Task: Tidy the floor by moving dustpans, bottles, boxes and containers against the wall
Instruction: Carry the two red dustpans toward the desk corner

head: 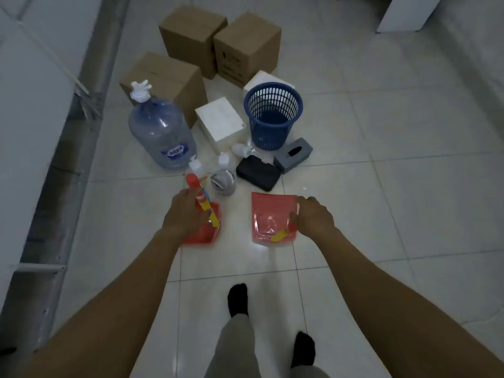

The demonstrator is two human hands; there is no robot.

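Observation:
Two red dustpans lie on the white tiled floor in front of me. My left hand (183, 211) grips the red and yellow handle of the left dustpan (203, 235), which stands tilted up. My right hand (313, 218) holds the right edge of the right dustpan (270, 214), which lies flat. Behind them stand a large clear water jug (163, 132), two small white-capped bottles (197, 165), a grey round container (223, 182), a black box (257, 173), a grey tissue box (293, 154) and a blue basket (272, 115).
Three brown cardboard boxes (191, 36) and two white boxes (219, 122) sit further back. The wall with a grey ledge (68, 148) runs along the left. My feet in black socks (237, 300) stand on the tiles below.

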